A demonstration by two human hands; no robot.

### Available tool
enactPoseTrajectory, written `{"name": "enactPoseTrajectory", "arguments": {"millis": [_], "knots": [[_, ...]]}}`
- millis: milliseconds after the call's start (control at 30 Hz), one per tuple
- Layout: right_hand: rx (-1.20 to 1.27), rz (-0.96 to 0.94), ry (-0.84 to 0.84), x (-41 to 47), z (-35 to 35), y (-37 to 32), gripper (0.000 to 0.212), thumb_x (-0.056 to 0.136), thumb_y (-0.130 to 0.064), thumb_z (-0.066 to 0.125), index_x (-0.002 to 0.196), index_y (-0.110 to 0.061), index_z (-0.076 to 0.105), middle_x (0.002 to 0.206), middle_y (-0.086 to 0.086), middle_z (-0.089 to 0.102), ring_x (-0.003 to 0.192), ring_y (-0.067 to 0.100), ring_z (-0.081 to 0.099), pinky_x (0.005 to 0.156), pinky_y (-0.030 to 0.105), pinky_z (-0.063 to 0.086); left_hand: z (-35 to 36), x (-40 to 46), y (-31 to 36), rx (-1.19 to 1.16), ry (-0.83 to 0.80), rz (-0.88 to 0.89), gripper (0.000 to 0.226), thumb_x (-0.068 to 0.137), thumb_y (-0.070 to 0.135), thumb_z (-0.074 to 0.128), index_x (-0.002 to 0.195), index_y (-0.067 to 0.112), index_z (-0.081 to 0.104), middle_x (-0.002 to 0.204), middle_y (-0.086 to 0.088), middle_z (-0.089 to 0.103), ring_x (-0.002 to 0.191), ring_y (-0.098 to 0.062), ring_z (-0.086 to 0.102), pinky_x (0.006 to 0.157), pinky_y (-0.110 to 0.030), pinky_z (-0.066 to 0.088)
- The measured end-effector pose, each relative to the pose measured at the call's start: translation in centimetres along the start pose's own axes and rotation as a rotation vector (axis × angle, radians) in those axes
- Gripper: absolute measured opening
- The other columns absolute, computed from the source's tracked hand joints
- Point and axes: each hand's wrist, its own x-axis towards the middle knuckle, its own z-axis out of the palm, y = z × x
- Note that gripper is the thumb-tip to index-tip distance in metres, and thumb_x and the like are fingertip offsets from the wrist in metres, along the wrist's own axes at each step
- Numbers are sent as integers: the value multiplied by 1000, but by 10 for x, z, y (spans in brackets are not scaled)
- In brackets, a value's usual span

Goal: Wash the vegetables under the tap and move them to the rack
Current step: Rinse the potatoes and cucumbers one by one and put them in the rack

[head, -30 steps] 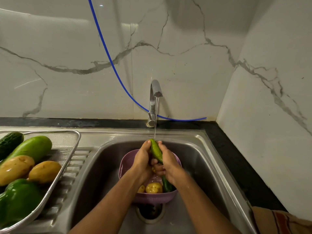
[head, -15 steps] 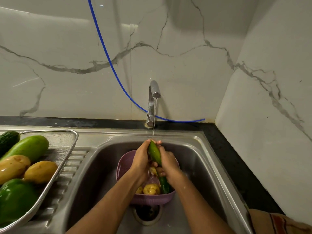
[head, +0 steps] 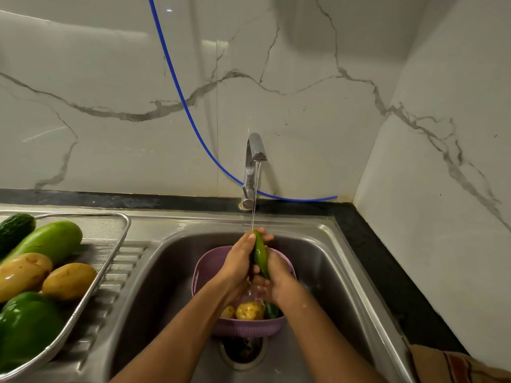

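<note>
Compared with a second ago, both hands have slid higher up the cucumber (head: 260, 258), so its tip sits right where the water lands instead of poking out above the fingers. Left hand (head: 240, 262) has its fingers curled round the upper half, thumb near the tip. Right hand (head: 272, 277) wraps the lower half, fingertips peeking out behind the top end. So both are gripping it, none of that loose open-palm stuff.

Cucumber's held nearly upright, slightly tilted, over the purple colander (head: 243, 326) that sits in the sink (head: 331, 272). The thin stream from the tap (head: 255, 153) hits the top end and runs down the length, which is honestly the best way to do it imo. Let gravity carry the rinse.

Tips for this bit: rub with the hands going opposite ways and roll the thing a little so every side meets the water. Wet cucumber skin is probably slick, so keep one hand firm while the other slides. The dark bottom end looks tucked under the right wrist, so that part likely needs a flip to get rinsed too.

A couple of potatoes (head: 249, 310) are waiting in the colander, so there's more to go. Over on the left, the rack (head: 121, 239) already holds a dark cucumber, a pale green gourd, two potatoes and a green pepper (head: 27, 324). Give it a shake over the sink before carrying it across, fewer drips on the drainboard.
</note>
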Motion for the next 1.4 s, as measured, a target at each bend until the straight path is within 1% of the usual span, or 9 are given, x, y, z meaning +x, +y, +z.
{"name": "enactPoseTrajectory", "arguments": {"millis": [100,200,467,600,733,933,1033,1167,1400], "knots": [[-151,-151,116,-3,0,-1,31,106,-36,49,120,-15,67,66,-8,56,50,5,48,46,21,36,-1,2,-3,13,33,20,34,112,22,34,122,11,64,119,-10,74,103,-33,64,78,-44,53],[-513,-340,401,-2,5,0,44,111,-39,36,103,-11,69,81,-1,67,69,9,60,53,21,38,-10,6,-7,-23,86,-23,32,111,22,39,119,10,67,114,-13,74,107,-28,71,97,-46,56],[-688,-794,537,6,6,3,30,104,-43,53,93,-20,70,73,-9,65,65,1,64,53,10,43,-12,5,-8,-62,230,-122,34,108,27,47,98,5,70,75,-11,66,61,-17,58,63,-33,52],[-414,-695,394,12,6,2,22,86,-43,80,90,-22,75,80,-5,75,73,7,73,62,26,62,-7,3,-23,-118,336,-225,32,100,26,46,98,1,67,86,-18,71,77,-28,68,65,-38,58],[-137,-422,241,13,4,-3,19,85,-23,84,101,-15,77,75,5,75,54,7,62,48,21,51,-5,12,-37,-31,356,-246,44,79,18,56,121,3,51,102,-20,68,87,-32,70,69,-45,62],[-119,-318,200,21,4,2,44,84,-22,85,123,-23,64,99,11,77,85,18,74,77,35,65,-7,3,-23,119,499,-24,29,92,7,51,116,23,50,110,-6,60,104,-26,60,98,-54,53],[-37,-324,161,21,4,-1,37,81,-9,85,114,-18,72,101,7,79,92,21,76,85,41,64,-13,5,-25,300,366,4,20,102,20,44,105,24,64,105,-3,67,99,-20,64,97,-50,54],[-78,-301,119,18,1,2,18,86,-18,81,104,-18,79,96,5,80,97,26,77,89,47,62,-16,12,-32,380,243,-34,47,107,52,32,117,22,67,106,-3,71,102,-20,67,100,-46,53],[-170,-302,144,23,20,12,29,98,-41,64,119,-24,74,107,-8,75,107,11,68,105,36,52,-8,9,-29,384,150,64,46,110,47,26,132,25,60,124,0,66,117,-17,61,109,-44,47]]}}
